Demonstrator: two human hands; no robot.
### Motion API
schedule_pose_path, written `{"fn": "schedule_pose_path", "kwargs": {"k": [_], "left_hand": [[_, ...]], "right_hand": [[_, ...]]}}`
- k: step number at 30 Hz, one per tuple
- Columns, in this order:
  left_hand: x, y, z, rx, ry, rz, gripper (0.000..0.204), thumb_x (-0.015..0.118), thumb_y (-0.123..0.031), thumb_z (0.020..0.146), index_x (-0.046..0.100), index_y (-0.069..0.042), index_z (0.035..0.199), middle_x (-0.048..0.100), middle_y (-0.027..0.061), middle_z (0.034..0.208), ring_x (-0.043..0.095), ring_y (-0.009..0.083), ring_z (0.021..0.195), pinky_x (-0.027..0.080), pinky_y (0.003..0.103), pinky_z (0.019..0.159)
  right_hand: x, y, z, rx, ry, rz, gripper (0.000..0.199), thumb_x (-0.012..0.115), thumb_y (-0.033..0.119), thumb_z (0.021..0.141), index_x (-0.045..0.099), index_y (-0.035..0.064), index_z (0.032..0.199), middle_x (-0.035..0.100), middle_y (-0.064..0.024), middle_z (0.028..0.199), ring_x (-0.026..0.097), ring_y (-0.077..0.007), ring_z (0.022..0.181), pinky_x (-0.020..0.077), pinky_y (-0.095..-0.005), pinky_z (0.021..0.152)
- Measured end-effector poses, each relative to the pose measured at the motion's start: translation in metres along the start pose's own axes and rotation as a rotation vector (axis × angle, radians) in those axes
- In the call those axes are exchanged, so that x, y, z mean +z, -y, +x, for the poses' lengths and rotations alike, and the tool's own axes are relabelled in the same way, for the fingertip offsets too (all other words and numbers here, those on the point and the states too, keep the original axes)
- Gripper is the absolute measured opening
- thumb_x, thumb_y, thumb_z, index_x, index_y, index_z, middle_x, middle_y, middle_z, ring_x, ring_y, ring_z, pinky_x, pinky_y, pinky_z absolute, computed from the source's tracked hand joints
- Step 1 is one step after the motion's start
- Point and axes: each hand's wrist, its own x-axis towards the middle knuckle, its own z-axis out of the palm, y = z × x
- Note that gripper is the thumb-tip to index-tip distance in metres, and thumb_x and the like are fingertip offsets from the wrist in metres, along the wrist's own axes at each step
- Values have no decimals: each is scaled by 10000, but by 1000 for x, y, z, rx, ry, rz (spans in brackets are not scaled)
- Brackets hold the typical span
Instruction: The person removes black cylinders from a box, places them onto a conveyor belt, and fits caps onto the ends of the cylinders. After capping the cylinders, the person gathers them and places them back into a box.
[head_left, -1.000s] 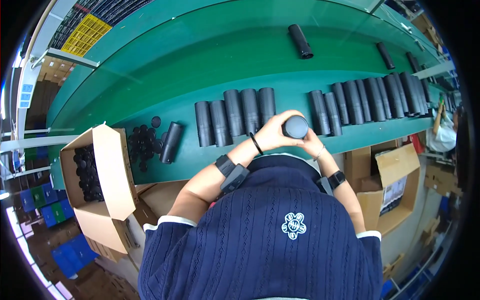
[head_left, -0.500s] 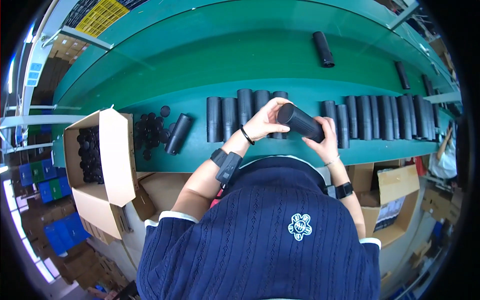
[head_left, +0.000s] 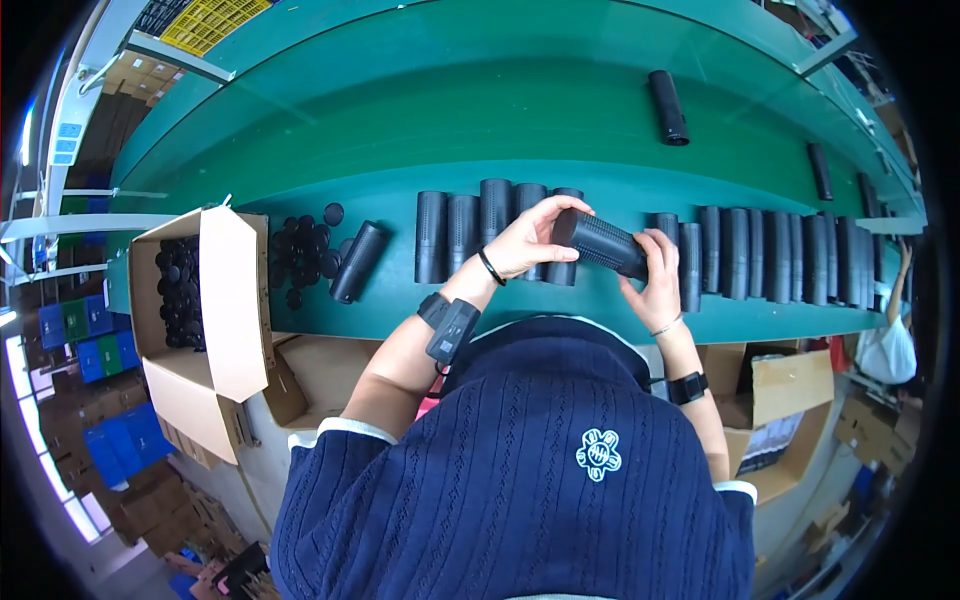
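Observation:
Between my two hands a black perforated cylinder (head_left: 603, 243) lies tilted, its capped end up at the left. My left hand (head_left: 531, 240) grips that capped end, thumb on the near side. At the other end, the fingers of my right hand (head_left: 656, 276) close round it. Behind my left hand stands a group of similar black cylinders (head_left: 432, 238), side by side on the green bench. Another row of black cylinders (head_left: 755, 255) stretches off to the right. One more cylinder (head_left: 358, 262) leans over alone beside a pile of round black caps (head_left: 298, 248).
An open cardboard box (head_left: 235, 310) full of black caps stands at the bench's left end. On the green belt (head_left: 450, 120) beyond the bench lies a cylinder (head_left: 668, 108), with others farther right. Open cartons (head_left: 795, 400) sit below the bench edge. Another person's arm (head_left: 900, 280) shows at far right.
The held cylinder has turned slightly toward level, and my right-hand fingers have shifted along its end. My view has moved slightly; the cylinders on the belt appear farther right and lower.

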Motion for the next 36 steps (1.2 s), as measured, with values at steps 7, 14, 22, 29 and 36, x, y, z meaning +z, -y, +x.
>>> {"fn": "schedule_pose_path", "kwargs": {"k": [7, 14, 22, 29, 36], "left_hand": [[-39, 39, 32, -32, -571, 1225, 504, 615, -338, 853, 507, -74, 1268, 533, 128, 1180, 483, 279, 1089, 393, 422, 902], [-11, 45, 51, -119, -301, 1584, 558, 792, -352, 634, 604, -95, 1094, 414, 172, 1236, 353, 332, 1178, 286, 450, 921], [-12, 44, -14, -149, -227, 351, 748, 775, 29, 669, 344, -86, 1270, 505, 68, 1157, 477, 154, 1126, 420, 327, 951], [6, 22, -15, -90, -117, 492, 657, 713, 57, 696, 378, -88, 1243, 497, 45, 1150, 487, 153, 1111, 408, 305, 957], [18, 41, 5, 41, 7, 683, 735, 785, -208, 686, 345, -34, 1248, 416, 142, 1213, 438, 252, 1183, 371, 369, 992]], "right_hand": [[14, -51, 15, 491, 17, 573, 629, 660, 160, 811, 281, 106, 1310, 623, -138, 844, 631, -203, 745, 491, -311, 656], [66, -114, 131, 616, 4, 111, 607, 648, 334, 820, 266, 138, 1249, 621, -265, 937, 618, -418, 856, 464, -477, 776], [113, -130, 179, 468, 198, -179, 592, 678, 266, 786, 399, 237, 1307, 431, -198, 1323, 417, -408, 1195, 409, -470, 948], [55, -53, 108, 603, 570, 1056, 144, 656, 191, 847, 620, 58, 889, 596, 11, 728, 564, -76, 681, 451, -219, 607], [27, -21, 18, 659, 319, 1289, 147, 607, 111, 873, 584, 78, 1014, 585, 20, 861, 530, -61, 728, 448, -211, 638]]}}
